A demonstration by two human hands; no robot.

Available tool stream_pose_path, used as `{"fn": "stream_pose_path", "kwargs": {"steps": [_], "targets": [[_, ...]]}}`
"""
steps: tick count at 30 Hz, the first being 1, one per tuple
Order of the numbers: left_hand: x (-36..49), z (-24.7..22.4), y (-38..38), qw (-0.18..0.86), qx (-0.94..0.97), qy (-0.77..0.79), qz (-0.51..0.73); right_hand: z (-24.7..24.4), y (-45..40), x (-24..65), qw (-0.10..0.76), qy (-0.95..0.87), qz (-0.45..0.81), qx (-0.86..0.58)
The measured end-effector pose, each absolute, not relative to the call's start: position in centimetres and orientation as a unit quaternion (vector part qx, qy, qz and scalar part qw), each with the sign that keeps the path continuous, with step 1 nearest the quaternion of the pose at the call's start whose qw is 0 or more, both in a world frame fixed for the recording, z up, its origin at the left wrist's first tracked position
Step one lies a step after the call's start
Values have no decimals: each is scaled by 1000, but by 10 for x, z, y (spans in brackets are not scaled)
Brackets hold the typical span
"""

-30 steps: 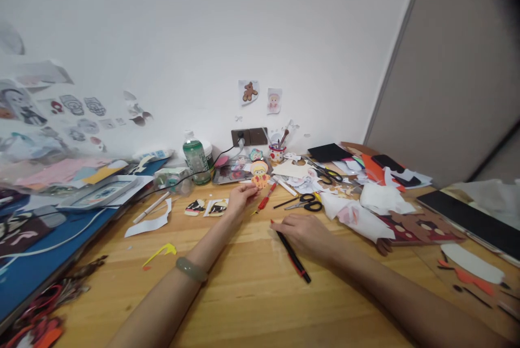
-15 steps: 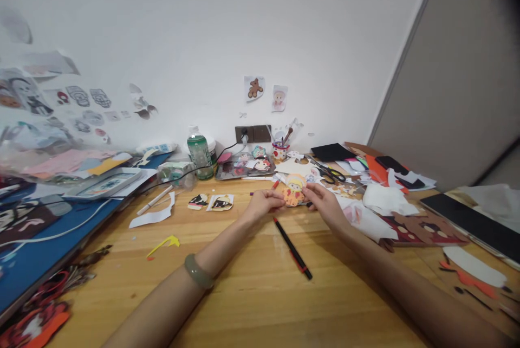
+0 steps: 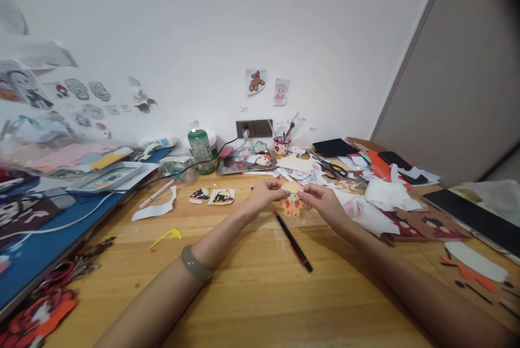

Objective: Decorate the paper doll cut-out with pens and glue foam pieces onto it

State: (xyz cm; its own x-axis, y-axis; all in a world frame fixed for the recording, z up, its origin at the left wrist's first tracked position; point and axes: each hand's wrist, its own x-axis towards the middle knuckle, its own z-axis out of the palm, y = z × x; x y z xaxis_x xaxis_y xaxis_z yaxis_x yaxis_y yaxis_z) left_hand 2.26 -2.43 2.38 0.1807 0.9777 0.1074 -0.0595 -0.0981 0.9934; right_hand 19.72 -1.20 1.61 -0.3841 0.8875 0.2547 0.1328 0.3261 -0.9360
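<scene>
Both hands pinch the paper doll between fingers and thumbs, nearly closed, just beyond the black pen!

Surface, wooden; clock centred on black pen, low obstacle. 6 o'clock: open wood. 9: left forearm, barrier; bare strip beyond, then yellow scrap. 3: right forearm, barrier. 12: left hand, paper figure, right hand, blocking. 11: upright bottle.
</scene>
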Motion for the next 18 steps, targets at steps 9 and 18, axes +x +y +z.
{"fn": "stream_pose_path", "kwargs": {"steps": [9,18], "targets": [[23,22,-26,534,564,413,475,11,-9,197,395,-696,476,-365],[-10,32,-9,500,471,450,571,16,13,215,452,-685,384,-423]]}}
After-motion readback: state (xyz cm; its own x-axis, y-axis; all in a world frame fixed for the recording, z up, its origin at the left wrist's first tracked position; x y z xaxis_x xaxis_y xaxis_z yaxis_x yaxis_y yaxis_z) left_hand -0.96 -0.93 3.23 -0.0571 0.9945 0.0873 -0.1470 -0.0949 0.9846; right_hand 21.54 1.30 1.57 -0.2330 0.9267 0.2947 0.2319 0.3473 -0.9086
